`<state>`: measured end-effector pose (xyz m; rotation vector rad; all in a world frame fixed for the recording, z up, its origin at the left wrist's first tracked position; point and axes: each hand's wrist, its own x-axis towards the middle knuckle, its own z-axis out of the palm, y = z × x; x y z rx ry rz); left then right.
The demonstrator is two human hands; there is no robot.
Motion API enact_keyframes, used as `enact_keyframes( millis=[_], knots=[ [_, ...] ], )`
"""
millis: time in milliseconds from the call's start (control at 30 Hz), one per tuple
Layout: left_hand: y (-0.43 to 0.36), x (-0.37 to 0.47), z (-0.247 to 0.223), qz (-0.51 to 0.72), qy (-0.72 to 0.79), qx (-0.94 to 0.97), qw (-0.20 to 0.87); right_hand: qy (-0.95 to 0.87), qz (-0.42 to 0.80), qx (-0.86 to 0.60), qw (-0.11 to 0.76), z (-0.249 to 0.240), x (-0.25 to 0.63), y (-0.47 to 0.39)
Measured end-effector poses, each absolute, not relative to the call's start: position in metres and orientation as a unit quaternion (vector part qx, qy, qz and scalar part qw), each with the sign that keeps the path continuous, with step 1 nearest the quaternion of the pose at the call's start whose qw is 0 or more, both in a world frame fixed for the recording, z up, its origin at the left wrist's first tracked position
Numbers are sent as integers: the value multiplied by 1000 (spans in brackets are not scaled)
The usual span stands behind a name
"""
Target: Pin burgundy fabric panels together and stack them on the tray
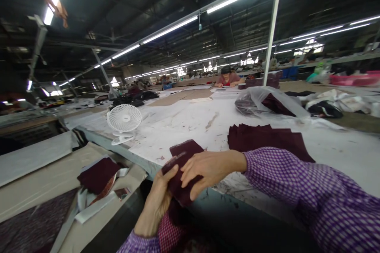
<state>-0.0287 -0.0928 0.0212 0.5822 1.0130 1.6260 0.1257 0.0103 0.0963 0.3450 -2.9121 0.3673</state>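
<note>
Dark maroon fabric pieces (185,187) are held over the near edge of the white-covered table. My left hand (160,193) grips them from the left side, its thumb on top and its other fingers hidden beneath. Across their upper face lies my right hand (209,168), palm down, fingers bent and slightly apart, touching the cloth. Another maroon piece (190,148) rests on the table just beyond. To the right, behind my right forearm, a fanned stack of maroon pieces (267,140) lies flat.
A white fan (124,118) stands at the table's left edge. A clear plastic bag (252,102) with maroon cloth lies at the back right. Lower left, a surface (18,170) holds fabric scraps (99,176). A person (227,79) leans over the far end.
</note>
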Motion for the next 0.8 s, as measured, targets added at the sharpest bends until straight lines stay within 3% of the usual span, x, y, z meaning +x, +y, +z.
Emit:
enact_keyframes(
  millis=[167, 300, 367, 800],
  knots=[
    [-99, -25, 8, 735, 449, 189, 472, -922, 298, -117, 217, 91, 133, 41],
    [-100, -19, 11, 741, 424, 215, 474, -832, 514, -187, 88, 78, 132, 50],
    [-100, -20, 14, 726, 423, 238, 487, -794, 574, -181, 80, 73, 131, 48],
    [-80, -61, 43, 634, 515, 321, 479, -798, 570, -188, 64, 69, 136, 62]
  ],
)
